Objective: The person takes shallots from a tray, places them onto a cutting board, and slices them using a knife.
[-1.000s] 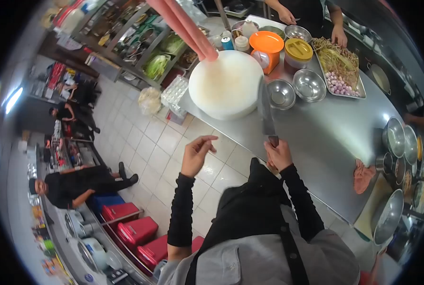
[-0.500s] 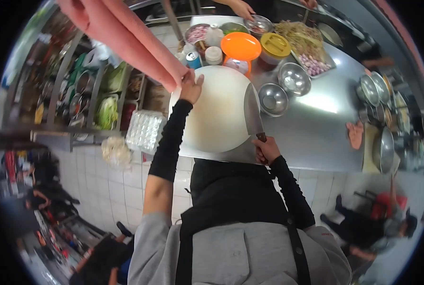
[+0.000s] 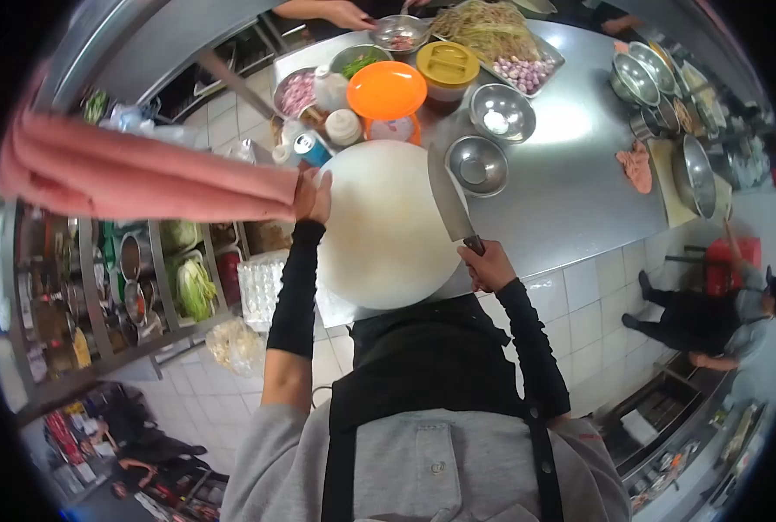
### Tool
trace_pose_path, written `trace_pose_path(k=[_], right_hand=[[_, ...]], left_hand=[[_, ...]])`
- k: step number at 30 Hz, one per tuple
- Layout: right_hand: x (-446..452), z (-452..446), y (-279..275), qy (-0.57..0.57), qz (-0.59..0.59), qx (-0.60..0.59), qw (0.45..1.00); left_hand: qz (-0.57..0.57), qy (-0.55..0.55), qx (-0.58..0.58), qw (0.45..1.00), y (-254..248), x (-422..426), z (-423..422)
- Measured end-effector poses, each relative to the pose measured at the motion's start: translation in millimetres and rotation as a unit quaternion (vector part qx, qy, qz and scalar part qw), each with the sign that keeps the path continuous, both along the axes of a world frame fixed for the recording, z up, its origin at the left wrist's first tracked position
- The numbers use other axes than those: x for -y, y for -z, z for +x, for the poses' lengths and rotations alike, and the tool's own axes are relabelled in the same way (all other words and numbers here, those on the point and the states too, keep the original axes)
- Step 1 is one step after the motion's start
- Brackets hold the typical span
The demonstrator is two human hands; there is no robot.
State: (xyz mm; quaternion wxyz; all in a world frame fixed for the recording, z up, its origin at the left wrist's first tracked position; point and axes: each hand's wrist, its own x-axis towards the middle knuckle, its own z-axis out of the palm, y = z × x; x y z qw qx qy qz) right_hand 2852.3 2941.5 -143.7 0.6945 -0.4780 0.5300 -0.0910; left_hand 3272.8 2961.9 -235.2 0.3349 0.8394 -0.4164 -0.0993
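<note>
While the right hand (image 3: 492,267) grips the knife (image 3: 448,198), the left hand (image 3: 313,198) touches cloth (image 3: 153,178), grip unclear; handling it seems the step, next needing care.

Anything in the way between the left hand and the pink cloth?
Nothing visible. The left hand is right at the end of the pink cloth; the knife, in the right hand, is by the opposite edge of the board.

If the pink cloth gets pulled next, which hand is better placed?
Likely the left hand: it is at the end of the pink cloth, by the board. The right hand looks worse placed: it is farther from the cloth and holds the knife by its handle.
</note>
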Motion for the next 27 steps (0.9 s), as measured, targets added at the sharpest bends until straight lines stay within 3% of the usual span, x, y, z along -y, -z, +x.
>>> trace_pose_path(k=[2,3,6,8,11,13,15,17,18,20,21,23,25,27], right_hand=[[-1.2,-6.5,2.0,0.005,-0.198,-0.05,0.979],[-5.8,-13.1,3.6,0.003,-0.289,-0.08,0.954],[-3.2,-30.2,13.9,-0.01,-0.458,-0.193,0.867],[0.3,-26.4,30.5,-0.016,-0.451,-0.179,0.874],[-0.3,-54.1,60.5,0.022,-0.456,-0.226,0.861],[15.1,-74.5,49.8,0.089,-0.437,-0.24,0.862],[49.8,-110.2,67.6,0.19,-0.449,-0.329,0.809],[102.6,-167.5,82.0,0.265,-0.437,-0.401,0.761],[136.0,-202.5,86.8,0.288,-0.419,-0.421,0.752],[201.6,-273.8,100.9,0.293,-0.379,-0.502,0.72],[235.2,-306.3,113.0,0.303,-0.383,-0.534,0.69],[290.7,-359.4,133.7,0.333,-0.404,-0.526,0.67],[324.3,-388.9,156.0,0.291,-0.404,-0.575,0.649],[334.3,-381.5,169.0,0.281,-0.371,-0.555,0.69]], left_hand=[[-0.024,0.031,-0.122,0.992,27.5,-10.7,19.8],[0.005,0.014,-0.165,0.986,16.0,-19.4,13.2],[0.023,0.008,-0.11,0.994,-12.8,-41.4,-5.3],[-0.007,0.034,-0.039,0.999,-2.8,-55.8,-5.5],[-0.036,0.058,-0.038,0.997,-44.0,-61.6,-48.9],[-0.059,0.087,-0.097,0.99,-67.4,-64.9,-80.1],[-0.033,0.092,-0.073,0.993,-77.3,-72.5,-100.9],[-0.04,0.116,-0.199,0.972,-107.1,-74.1,-138.6],[-0.026,0.159,-0.195,0.967,-119.4,-73.6,-152.3],[0.041,0.228,-0.168,0.958,-146.4,-71.7,-175.5],[0.056,0.284,-0.097,0.952,-156.9,-68.5,-183.5],[0.078,0.339,-0.086,0.934,-178.0,-53.7,-199.8],[0.091,0.353,-0.119,0.924,-190.4,-36.3,-211.0],[0.081,0.382,-0.118,0.913,-194.7,-5.5,-219.8]])
